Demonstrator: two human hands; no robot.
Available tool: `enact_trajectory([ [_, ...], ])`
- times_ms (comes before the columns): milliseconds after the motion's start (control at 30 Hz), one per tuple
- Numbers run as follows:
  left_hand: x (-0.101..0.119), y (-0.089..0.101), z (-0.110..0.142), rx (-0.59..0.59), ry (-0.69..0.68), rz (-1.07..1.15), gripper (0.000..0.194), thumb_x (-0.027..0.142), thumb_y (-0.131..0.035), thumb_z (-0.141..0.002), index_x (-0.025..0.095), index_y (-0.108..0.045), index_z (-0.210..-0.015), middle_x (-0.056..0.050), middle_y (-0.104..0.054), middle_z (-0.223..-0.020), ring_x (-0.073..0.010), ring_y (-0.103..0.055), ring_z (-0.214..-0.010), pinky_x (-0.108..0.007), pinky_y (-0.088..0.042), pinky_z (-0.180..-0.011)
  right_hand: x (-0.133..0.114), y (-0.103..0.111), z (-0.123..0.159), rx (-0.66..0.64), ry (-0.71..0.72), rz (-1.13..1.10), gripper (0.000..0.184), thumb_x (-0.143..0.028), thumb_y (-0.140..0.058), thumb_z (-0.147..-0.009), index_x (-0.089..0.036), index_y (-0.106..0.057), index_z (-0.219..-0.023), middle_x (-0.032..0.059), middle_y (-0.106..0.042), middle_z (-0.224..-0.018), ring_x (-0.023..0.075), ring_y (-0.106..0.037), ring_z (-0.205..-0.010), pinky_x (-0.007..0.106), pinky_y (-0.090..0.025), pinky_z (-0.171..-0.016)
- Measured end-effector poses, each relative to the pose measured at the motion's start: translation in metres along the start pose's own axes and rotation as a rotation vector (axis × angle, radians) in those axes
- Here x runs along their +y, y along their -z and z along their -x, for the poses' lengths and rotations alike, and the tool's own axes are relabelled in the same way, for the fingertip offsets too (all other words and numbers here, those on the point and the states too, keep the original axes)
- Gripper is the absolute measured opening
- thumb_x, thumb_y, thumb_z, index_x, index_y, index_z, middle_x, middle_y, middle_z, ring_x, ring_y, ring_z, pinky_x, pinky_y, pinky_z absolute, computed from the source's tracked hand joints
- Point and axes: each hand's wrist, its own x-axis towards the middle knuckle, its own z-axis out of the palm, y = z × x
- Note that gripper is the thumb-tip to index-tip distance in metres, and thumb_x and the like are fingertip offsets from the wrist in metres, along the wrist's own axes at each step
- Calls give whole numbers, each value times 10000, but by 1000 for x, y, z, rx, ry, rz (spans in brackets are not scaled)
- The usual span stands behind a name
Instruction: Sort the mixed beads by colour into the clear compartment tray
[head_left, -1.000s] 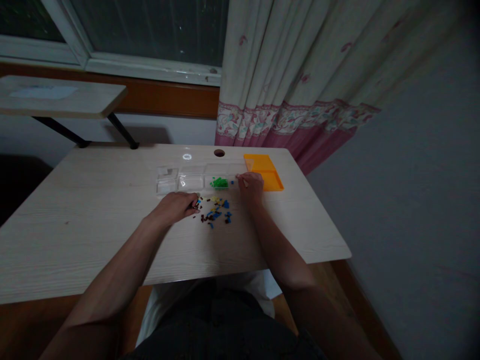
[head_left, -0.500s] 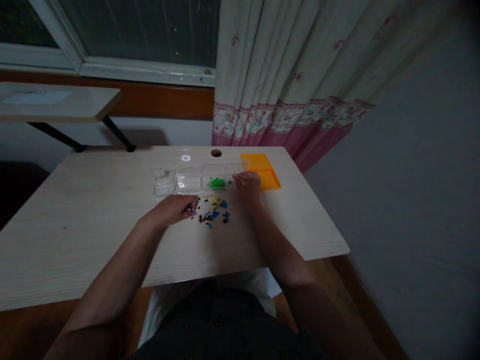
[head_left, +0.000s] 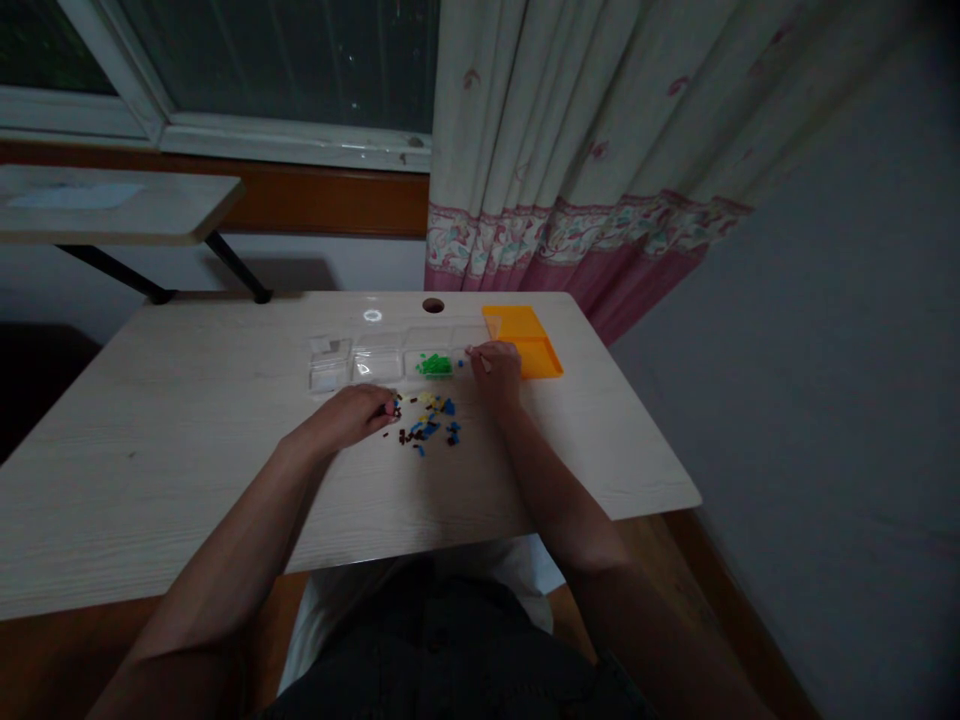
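My left hand [head_left: 358, 414] is at the left side of a loose pile of small building bricks [head_left: 429, 428], blue, dark brown and yellow. Its fingers are curled, with thumb and fingertips close together; anything between them is too small to make out. Over the right end of a clear compartment box [head_left: 377, 365] is my right hand [head_left: 498, 366], fingers bent and closed, hiding part of that compartment. What it holds, if anything, cannot be made out. Green bricks [head_left: 433, 365] fill one compartment, and a blue brick [head_left: 460, 363] shows beside my right fingers.
An orange tray [head_left: 536, 355] lies behind and right of my right hand. The pale wooden table [head_left: 225, 440] has a cable hole [head_left: 433, 306] near its back edge. A raised shelf [head_left: 150, 205] stands at the left, and a curtain [head_left: 517, 150] hangs behind.
My left hand has lifted slightly from the pile's left edge, and its thumb and fingers have drawn closer together. My right hand has stayed almost in place.
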Motion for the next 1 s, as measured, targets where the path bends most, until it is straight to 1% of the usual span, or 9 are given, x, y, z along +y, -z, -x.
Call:
enact_trajectory([
  [167,6,-1,-4,87,-5,80,201,379,-529,-939,198,-607,-903,-25,-606,-776,-169,-562,-729,-284,-412,-690,-4,1,1,-6,29,-29,332,-378,-497,-975,-195,-759,-884,65,-739,-931,197,-615,-924,352,-417,-896],
  [300,10,-3,-7,142,10,163,233,399,-496,-956,194,-589,-895,-15,-564,-748,-165,-540,-726,-281,-412,-687,-15,0,7,-8,123,-89,302,-367,-514,-964,-202,-749,-873,68,-735,-914,194,-621,-944,356,-426,-932],
  [400,14,-7,-9,186,52,280,266,424,-494,-956,187,-565,-860,6,-513,-696,-138,-486,-650,-259,-382,-624,-31,0,14,-107,235,-134,259,-374,-540,-951,-238,-755,-905,54,-736,-930,192,-615,-969,355,-430,-949],
  [467,15,-10,-10,212,86,386,284,447,-498,-952,184,-548,-857,19,-488,-676,-121,-453,-612,-243,-357,-586,-41,0,20,-199,333,-158,222,-357,-555,-942,-268,-755,-981,41,-736,-950,194,-606,-994,355,-427,-951],
  [533,14,-14,-11,239,128,484,298,467,-498,-947,182,-534,-869,24,-485,-675,-110,-435,-595,-232,-339,-565,-50,-1,25,-269,422,-179,225,-315,-555,-936,-270,-745,-1049,40,-734,-953,196,-603,-989,352,-429,-940],
  [600,12,-16,-13,268,169,555,316,485,-486,-945,180,-522,-874,29,-474,-667,-104,-416,-587,-227,-328,-554,-55,-3,28,-302,472,-193,252,-285,-542,-938,-260,-727,-1106,45,-731,-952,198,-604,-971,351,-434,-926],
  [667,9,-17,-14,286,186,608,332,501,-480,-939,180,-508,-859,34,-446,-655,-103,-397,-585,-230,-325,-552,-57,-4,30,-310,484,-198,275,-291,-530,-949,-260,-705,-1158,50,-730,-958,202,-605,-966,356,-436,-916],
  [800,9,-17,-16,272,187,697,378,551,-490,-915,184,-488,-826,45,-406,-636,-100,-375,-570,-234,-326,-539,-58,-6,31,-320,500,-217,294,-355,-528,-966,-272,-682,-1202,50,-727,-925,207,-609,-953,366,-440,-897],
  [1000,11,-18,-15,212,146,745,436,601,-518,-891,169,-517,-836,27,-463,-664,-102,-422,-588,-230,-352,-540,-59,-9,34,-331,507,-224,279,-379,-513,-976,-271,-703,-1150,47,-723,-908,203,-615,-956,373,-443,-922],
])
